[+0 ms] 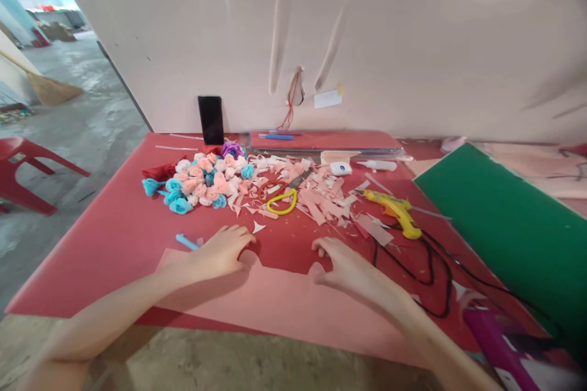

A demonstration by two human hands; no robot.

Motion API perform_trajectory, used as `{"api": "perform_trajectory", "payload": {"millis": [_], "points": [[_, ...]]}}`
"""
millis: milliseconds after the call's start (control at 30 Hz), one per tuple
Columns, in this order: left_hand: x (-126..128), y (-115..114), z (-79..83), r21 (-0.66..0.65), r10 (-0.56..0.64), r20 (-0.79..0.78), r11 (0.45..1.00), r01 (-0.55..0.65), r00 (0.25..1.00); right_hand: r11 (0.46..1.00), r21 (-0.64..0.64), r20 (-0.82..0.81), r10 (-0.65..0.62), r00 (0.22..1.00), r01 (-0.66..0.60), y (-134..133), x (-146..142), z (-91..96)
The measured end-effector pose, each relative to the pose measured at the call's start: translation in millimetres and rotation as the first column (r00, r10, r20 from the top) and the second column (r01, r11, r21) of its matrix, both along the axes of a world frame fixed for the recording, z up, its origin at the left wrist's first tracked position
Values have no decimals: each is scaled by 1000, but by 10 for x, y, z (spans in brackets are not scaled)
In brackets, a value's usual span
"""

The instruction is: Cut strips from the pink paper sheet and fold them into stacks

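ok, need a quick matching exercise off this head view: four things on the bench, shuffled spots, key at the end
Things
1. Black rectangular phone
2. Pale pink paper sheet
3. Yellow plastic glue gun
4. Scissors with orange and yellow handle loops

Places
A. Next to the large green board
B. By the left hand and right hand
C. Upright at the back of the red table
D. Among the pink paper scraps, mid-table

Pairs: 1-C, 2-B, 3-A, 4-D
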State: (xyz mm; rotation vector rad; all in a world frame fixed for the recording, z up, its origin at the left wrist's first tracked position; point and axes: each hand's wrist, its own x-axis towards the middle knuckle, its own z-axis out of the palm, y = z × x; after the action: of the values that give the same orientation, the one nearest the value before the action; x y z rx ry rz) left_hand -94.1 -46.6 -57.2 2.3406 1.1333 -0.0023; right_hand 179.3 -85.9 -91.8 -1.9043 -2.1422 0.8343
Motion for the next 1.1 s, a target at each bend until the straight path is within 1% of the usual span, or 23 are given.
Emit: {"api": "perform_trajectory", "payload": {"millis": [67,167,267,333,433,467,567,633,700,767,900,1000,1100], "points": [[2,24,-22,-26,0,18,1000,0,1000,999,-32,-3,18,1000,-18,-49,-32,102],[34,38,16,-93,-13,-2,996,12,1000,996,-79,-6,49,999,-49,-98,-81,258],[69,24,66,-108,-23,-13,994,22,1000,988,-123,-29,91,995,-94,-103,-104,324],[79,5,81,-109,10,-33,994,-14,999,984,-140,-46,106,993,-111,-94,-105,295],[81,-18,82,-109,58,-61,992,-64,996,980,-166,-64,104,992,-114,-90,-101,171],[81,-21,80,-109,49,-56,992,-55,997,979,-173,-69,98,993,-108,-94,-99,123],[91,-13,72,-108,-24,-37,994,20,999,979,-185,-91,64,994,-80,-109,-97,23],[97,-4,64,-114,-59,-33,992,55,998,982,-182,-113,38,993,-59,-103,-96,18],[95,7,57,-110,-52,-28,993,48,998,985,-169,-137,22,990,-45,-71,-95,62],[86,19,58,-105,-3,-28,994,0,1000,989,-143,-164,6,986,-30,-15,-88,129],[81,46,113,-126,142,-38,981,-145,989,993,-119,-253,-14,967,-17,125,-39,228],[97,57,184,-154,219,-57,962,-225,974,986,-168,-400,-71,914,2,203,23,233],[90,83,220,-232,298,-67,924,-305,952,975,-210,-501,-171,848,73,243,75,212]]}}
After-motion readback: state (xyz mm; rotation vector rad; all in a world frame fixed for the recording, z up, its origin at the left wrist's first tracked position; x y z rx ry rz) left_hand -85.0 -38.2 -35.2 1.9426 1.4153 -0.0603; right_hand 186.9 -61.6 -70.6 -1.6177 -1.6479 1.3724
